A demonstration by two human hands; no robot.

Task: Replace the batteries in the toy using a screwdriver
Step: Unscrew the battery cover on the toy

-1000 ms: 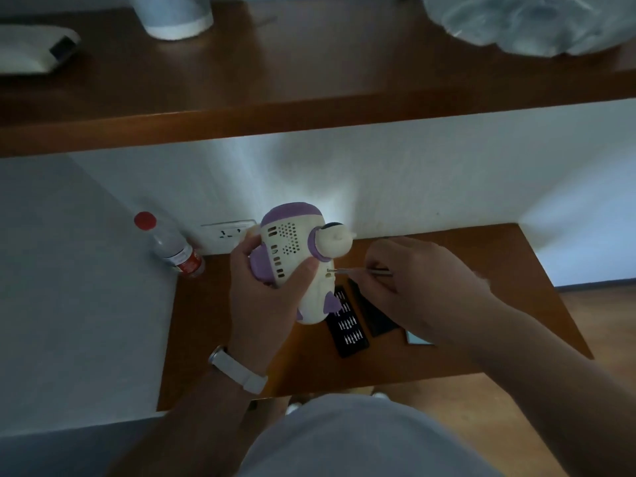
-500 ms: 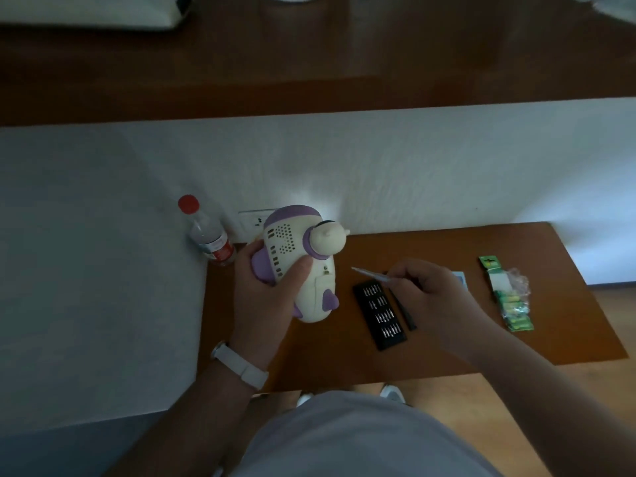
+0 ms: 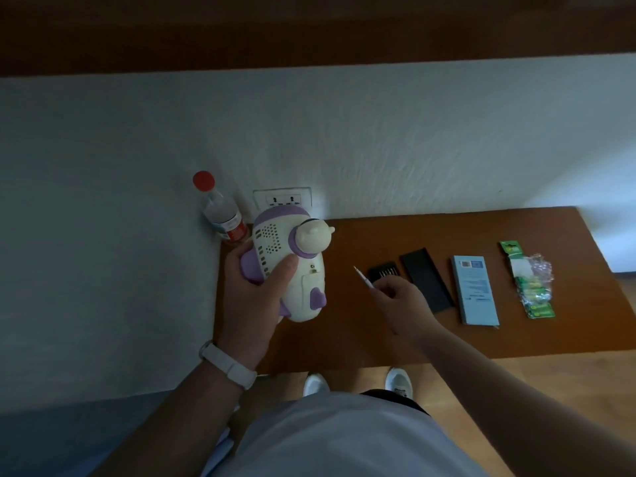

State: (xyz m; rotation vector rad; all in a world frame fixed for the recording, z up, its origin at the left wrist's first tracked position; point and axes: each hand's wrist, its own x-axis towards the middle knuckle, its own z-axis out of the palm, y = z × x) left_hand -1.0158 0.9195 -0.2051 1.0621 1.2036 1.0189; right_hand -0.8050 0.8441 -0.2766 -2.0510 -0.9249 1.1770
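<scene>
One wooden table [image 3: 344, 342] carries one black bit tray [image 3: 383, 271], one black lid [image 3: 426, 280], one pale blue box [image 3: 476, 290] and one green battery pack [image 3: 531, 287], its cells too blurred to count. One purple-and-cream toy [image 3: 292, 270] and one screwdriver [image 3: 363, 277] are in view, with two hands: one left hand [image 3: 251, 297], one right hand [image 3: 402, 304]. One white wristband [image 3: 227, 364] rings the left wrist. One red-capped bottle [image 3: 220, 211] and one wall socket [image 3: 282, 200] show at the wall. Two white shoes [image 3: 315, 383] appear below.
</scene>
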